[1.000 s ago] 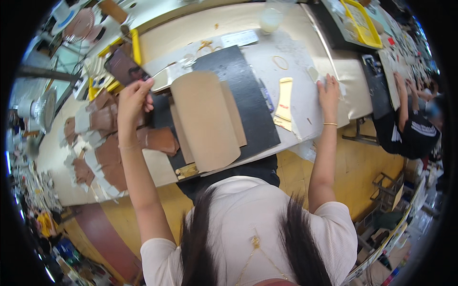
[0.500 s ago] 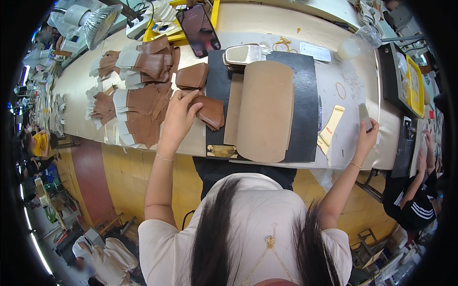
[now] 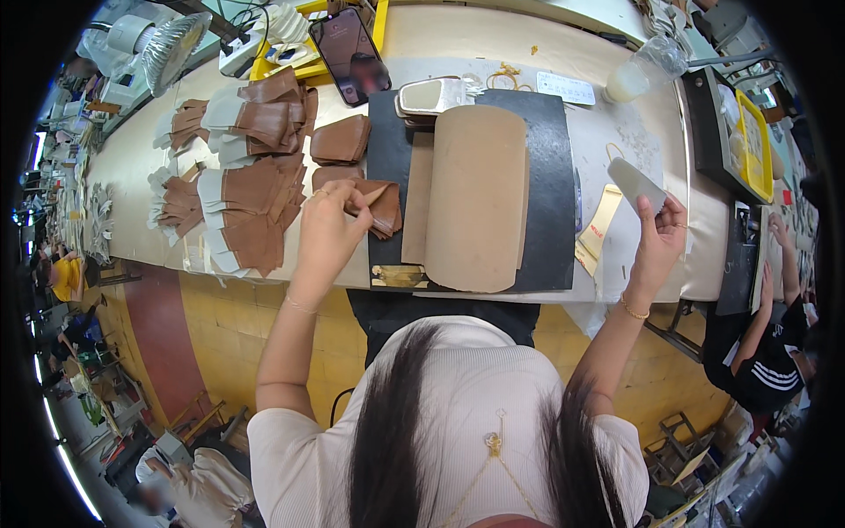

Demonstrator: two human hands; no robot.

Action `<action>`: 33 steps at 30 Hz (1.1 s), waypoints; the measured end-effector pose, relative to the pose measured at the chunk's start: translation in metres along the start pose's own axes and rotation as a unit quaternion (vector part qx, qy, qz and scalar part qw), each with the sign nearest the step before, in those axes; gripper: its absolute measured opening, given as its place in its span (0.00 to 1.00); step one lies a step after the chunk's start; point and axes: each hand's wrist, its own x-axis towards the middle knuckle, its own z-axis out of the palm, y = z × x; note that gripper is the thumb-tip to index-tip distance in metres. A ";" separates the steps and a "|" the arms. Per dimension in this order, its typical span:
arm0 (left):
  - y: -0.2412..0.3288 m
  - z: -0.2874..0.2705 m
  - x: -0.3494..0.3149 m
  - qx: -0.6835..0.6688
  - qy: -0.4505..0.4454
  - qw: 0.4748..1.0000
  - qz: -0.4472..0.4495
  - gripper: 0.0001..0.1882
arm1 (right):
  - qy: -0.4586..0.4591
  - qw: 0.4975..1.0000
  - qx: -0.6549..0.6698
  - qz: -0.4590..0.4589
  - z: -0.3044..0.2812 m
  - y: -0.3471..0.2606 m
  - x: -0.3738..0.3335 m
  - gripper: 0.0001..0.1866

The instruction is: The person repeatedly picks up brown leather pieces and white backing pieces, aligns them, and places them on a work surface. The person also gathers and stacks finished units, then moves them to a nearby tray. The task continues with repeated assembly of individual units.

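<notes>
My left hand (image 3: 327, 224) pinches the lifted corner of a brown leather piece (image 3: 384, 204) between thumb and fingers. That piece comes off a small stack, most of which rests at the left edge of a black board (image 3: 553, 176). On the board lies a large tan sheet with rounded ends (image 3: 475, 198), bowed over another flat tan piece (image 3: 418, 202). Off to the right, my right hand (image 3: 658, 242) grips a thin, pale grey flat blade-like piece (image 3: 632, 180) and holds it raised above the table.
Fanned brown leather pieces with pale ends (image 3: 242, 202) cover the left of the table. A phone (image 3: 348, 57) leans at the back near a yellow tray (image 3: 380, 26). A cream strip (image 3: 600, 220), a clear bottle (image 3: 632, 79) and a co-worker's arm (image 3: 757, 330) are to the right.
My left fingers have peeled up a corner of the top leather piece. My right hand has brought the grey flat piece up and to the left, tilting it.
</notes>
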 end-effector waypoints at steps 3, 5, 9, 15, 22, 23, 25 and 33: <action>0.010 -0.020 -0.005 -0.043 -0.136 0.990 0.018 0.05 | -0.023 0.999 0.022 0.027 0.010 -0.008 -0.007 0.10; 0.021 -0.041 -0.001 -0.164 -0.228 0.960 -0.002 0.06 | -0.038 0.998 0.031 0.034 0.014 -0.013 -0.011 0.10; 0.054 -0.076 -0.011 -0.332 -0.233 0.912 0.068 0.07 | -0.033 0.998 0.035 0.047 0.021 -0.024 -0.017 0.11; 0.090 -0.030 0.006 -0.418 -0.344 0.840 -0.043 0.06 | -0.065 0.974 0.192 0.097 0.026 -0.056 -0.029 0.08; 0.079 -0.007 0.015 -0.413 -0.339 0.837 -0.121 0.12 | -0.254 0.927 0.181 0.208 0.045 -0.073 -0.059 0.05; 0.077 -0.006 0.013 -0.420 -0.343 0.829 -0.134 0.14 | -0.268 0.926 0.159 0.215 0.050 -0.073 -0.062 0.05; 0.072 -0.005 0.010 -0.447 -0.351 0.810 -0.145 0.18 | -0.297 0.917 0.140 0.227 0.058 -0.073 -0.064 0.05; 0.065 0.004 -0.001 -0.492 -0.348 0.783 -0.152 0.24 | -0.340 0.903 0.059 0.257 0.073 -0.083 -0.051 0.06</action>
